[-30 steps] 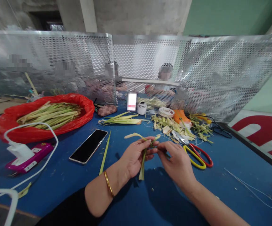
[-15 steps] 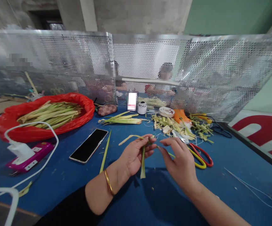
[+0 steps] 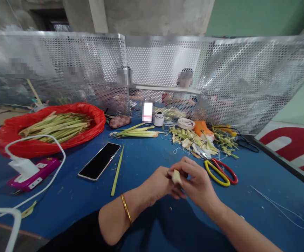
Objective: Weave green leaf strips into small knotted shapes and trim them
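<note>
My left hand (image 3: 158, 183) and my right hand (image 3: 198, 182) meet just above the blue table (image 3: 146, 224), fingers closed together on a pale green leaf strip (image 3: 176, 176). Only a short folded end of the strip shows between the fingertips; the rest is hidden inside the hands. A gold bangle sits on my left wrist. Scissors (image 3: 219, 169) with yellow and red handles lie just right of my right hand.
A red bag (image 3: 94, 120) of green stalks sits far left, a phone (image 3: 99, 161) and a loose strip (image 3: 117, 169) lie ahead left, and a pink power bank (image 3: 33, 173) with a white cable is at left. Leaf scraps (image 3: 194, 140) pile ahead. People sit behind a perforated metal screen (image 3: 220, 77).
The long strip that hung from my left hand has been gathered in; both hands came together and dropped closer to me, now pinching its folded end.
</note>
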A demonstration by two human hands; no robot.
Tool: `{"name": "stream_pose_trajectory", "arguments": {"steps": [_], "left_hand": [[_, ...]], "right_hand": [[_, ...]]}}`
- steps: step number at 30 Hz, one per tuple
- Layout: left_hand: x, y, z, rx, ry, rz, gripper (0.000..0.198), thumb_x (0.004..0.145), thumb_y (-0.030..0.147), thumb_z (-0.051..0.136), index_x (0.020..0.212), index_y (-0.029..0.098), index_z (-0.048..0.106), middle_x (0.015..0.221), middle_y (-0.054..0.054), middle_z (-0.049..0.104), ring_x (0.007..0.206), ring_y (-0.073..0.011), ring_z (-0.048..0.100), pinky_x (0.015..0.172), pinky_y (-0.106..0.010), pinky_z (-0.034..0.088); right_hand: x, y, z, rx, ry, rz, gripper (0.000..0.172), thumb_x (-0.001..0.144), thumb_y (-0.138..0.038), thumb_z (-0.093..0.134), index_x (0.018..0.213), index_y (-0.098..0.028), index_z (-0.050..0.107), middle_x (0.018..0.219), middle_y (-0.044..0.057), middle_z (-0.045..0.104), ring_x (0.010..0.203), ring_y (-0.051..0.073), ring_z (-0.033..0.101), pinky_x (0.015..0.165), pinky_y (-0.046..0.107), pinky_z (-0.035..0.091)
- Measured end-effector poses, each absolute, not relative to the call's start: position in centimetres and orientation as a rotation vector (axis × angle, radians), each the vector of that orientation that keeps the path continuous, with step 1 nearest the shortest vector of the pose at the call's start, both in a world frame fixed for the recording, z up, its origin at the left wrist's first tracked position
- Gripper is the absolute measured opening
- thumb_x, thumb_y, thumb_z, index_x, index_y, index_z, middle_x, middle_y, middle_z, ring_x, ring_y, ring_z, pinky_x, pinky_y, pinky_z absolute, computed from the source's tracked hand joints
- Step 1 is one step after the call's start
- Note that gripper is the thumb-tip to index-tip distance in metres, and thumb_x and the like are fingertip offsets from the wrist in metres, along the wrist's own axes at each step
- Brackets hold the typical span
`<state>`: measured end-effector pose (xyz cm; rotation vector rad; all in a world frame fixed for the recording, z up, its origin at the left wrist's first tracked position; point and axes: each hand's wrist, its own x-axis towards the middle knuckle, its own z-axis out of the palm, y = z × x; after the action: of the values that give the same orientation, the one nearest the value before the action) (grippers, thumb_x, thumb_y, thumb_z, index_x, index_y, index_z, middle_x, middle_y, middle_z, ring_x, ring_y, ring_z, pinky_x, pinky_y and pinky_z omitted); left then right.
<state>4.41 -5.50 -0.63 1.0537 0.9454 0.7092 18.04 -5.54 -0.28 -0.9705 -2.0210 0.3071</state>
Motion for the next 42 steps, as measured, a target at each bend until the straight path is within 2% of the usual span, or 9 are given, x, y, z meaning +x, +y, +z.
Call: {"name": "stream_pose_trajectory", "arguments": {"steps": [5, 9, 14, 19, 23, 27, 32, 37, 42], "left_hand": [[3.1, -4.0, -0.6, 0.72, 0.872, 0.907, 0.014, 0.074, 0.02, 0.066, 0.084, 0.012, 0.07, 0.074, -0.005, 0.068, 0.057, -0.0095, 0.06, 0.041, -0.014, 0.037], [2.0, -3.0, 0.3, 0.482, 0.84, 0.976, 0.007, 0.08, 0.015, 0.062, 0.083, 0.012, 0.067, 0.083, -0.007, 0.069, 0.067, -0.0109, 0.068, 0.035, -0.01, 0.032], [1.7, -2.9, 0.9, 0.342, 0.831, 1.026, 0.009, 0.086, 0.012, 0.056, 0.088, 0.011, 0.065, 0.081, -0.007, 0.07, 0.065, -0.0113, 0.069, 0.053, -0.015, 0.054], [2.1, -3.2, 0.5, 0.339, 0.774, 1.066, 0.009, 0.086, 0.012, 0.055, 0.088, 0.01, 0.064, 0.08, -0.007, 0.07, 0.068, -0.0118, 0.069, 0.059, -0.016, 0.055], [3.0, -3.4, -0.3, 0.333, 0.762, 0.991, 0.011, 0.085, 0.012, 0.054, 0.081, 0.011, 0.064, 0.072, -0.005, 0.068, 0.064, -0.0118, 0.067, 0.061, -0.02, 0.055], [3.5, -3.8, -0.6, 0.491, 0.753, 1.016, 0.01, 0.081, 0.011, 0.056, 0.081, 0.01, 0.067, 0.07, -0.004, 0.067, 0.06, -0.0094, 0.063, 0.06, -0.017, 0.051], [3.2, -4.2, 0.0, 0.663, 0.898, 1.006, 0.011, 0.079, 0.012, 0.057, 0.083, 0.012, 0.068, 0.075, -0.005, 0.07, 0.062, -0.0113, 0.066, 0.058, -0.019, 0.052], [3.1, -4.2, 0.4, 0.713, 0.951, 1.043, 0.014, 0.082, 0.014, 0.052, 0.082, 0.012, 0.066, 0.079, -0.008, 0.072, 0.06, -0.0128, 0.068, 0.055, -0.02, 0.053], [3.1, -4.3, 0.5, 0.726, 0.982, 1.047, 0.014, 0.084, 0.015, 0.052, 0.081, 0.012, 0.065, 0.07, -0.006, 0.069, 0.056, -0.0118, 0.066, 0.051, -0.018, 0.052]], "right_hand": [[17.8, -6.7, 0.0, -0.617, -2.254, -0.298, 0.014, 0.089, -0.012, 0.05, 0.088, -0.017, 0.063, 0.068, 0.002, 0.058, 0.063, 0.015, 0.051, 0.066, 0.033, 0.036], [17.5, -6.1, -1.1, -0.603, -2.524, -0.472, 0.018, 0.09, -0.01, 0.046, 0.085, -0.017, 0.061, 0.073, 0.003, 0.059, 0.069, 0.017, 0.053, 0.072, 0.035, 0.037], [17.3, -5.2, -1.9, -0.623, -2.595, -0.48, 0.018, 0.091, -0.01, 0.044, 0.096, -0.013, 0.061, 0.081, 0.006, 0.062, 0.076, 0.02, 0.054, 0.074, 0.035, 0.039], [17.0, -6.2, -1.5, -0.509, -2.528, -0.618, 0.025, 0.093, -0.01, 0.042, 0.11, -0.012, 0.059, 0.072, 0.003, 0.059, 0.065, 0.018, 0.05, 0.067, 0.035, 0.038], [16.3, -6.6, -1.9, -0.479, -2.536, -0.645, 0.02, 0.093, -0.012, 0.044, 0.096, -0.015, 0.063, 0.075, 0.004, 0.06, 0.072, 0.019, 0.054, 0.079, 0.038, 0.041], [16.6, -6.4, -1.7, -0.534, -2.324, -0.345, 0.02, 0.091, -0.011, 0.045, 0.083, -0.019, 0.061, 0.077, 0.003, 0.062, 0.075, 0.017, 0.056, 0.082, 0.036, 0.042], [18.0, -5.6, -0.7, -0.973, -1.685, 0.304, 0.008, 0.088, -0.022, 0.056, 0.081, -0.021, 0.06, 0.079, 0.003, 0.062, 0.076, 0.018, 0.059, 0.069, 0.031, 0.046], [17.5, -4.4, -1.6, -1.13, -1.249, 1.021, 0.024, 0.078, -0.04, 0.067, 0.072, -0.019, 0.057, 0.064, 0.0, 0.062, 0.061, 0.017, 0.059, 0.059, 0.03, 0.047], [16.5, -4.7, -1.8, -1.108, -1.022, 1.231, 0.033, 0.069, -0.047, 0.073, 0.07, -0.02, 0.054, 0.064, -0.001, 0.065, 0.047, 0.013, 0.057, 0.051, 0.028, 0.048]]}}
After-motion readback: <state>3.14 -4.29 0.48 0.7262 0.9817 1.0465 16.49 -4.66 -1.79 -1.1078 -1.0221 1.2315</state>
